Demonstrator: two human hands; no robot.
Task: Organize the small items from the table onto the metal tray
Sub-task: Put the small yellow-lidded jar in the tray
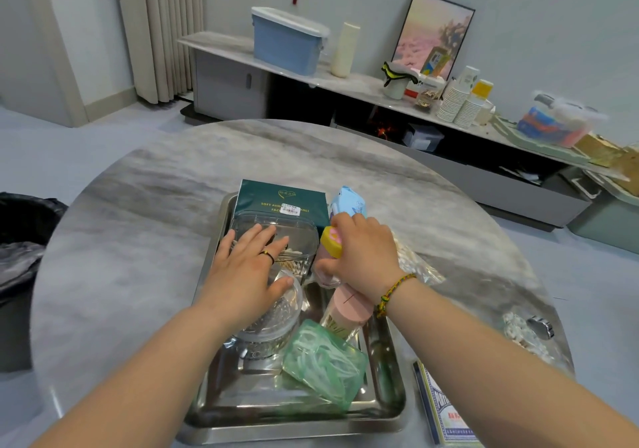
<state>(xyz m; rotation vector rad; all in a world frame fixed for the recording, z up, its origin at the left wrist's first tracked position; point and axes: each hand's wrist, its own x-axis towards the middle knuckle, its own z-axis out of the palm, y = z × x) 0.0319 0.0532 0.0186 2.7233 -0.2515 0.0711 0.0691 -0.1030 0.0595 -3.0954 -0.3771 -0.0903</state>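
Note:
A metal tray (297,416) lies on the round marble table near me. In it are a dark green tissue pack (281,198), a clear plastic box (297,229), a round clear container (273,326), a green floss-pick case (325,364) and a pink cylinder (347,309). My left hand (249,267) rests flat, fingers spread, on the clear box and round container. My right hand (363,250) grips a small pink bottle with a yellow cap (330,242) over the tray's right side. A light blue packet (347,202) stands behind that hand.
On the table right of the tray lie a clear bag of white pieces (415,261), a blue card box (446,409), a small metal object (541,326) and white beads (518,330). A black bin (20,226) stands left. A cluttered shelf (345,81) runs behind.

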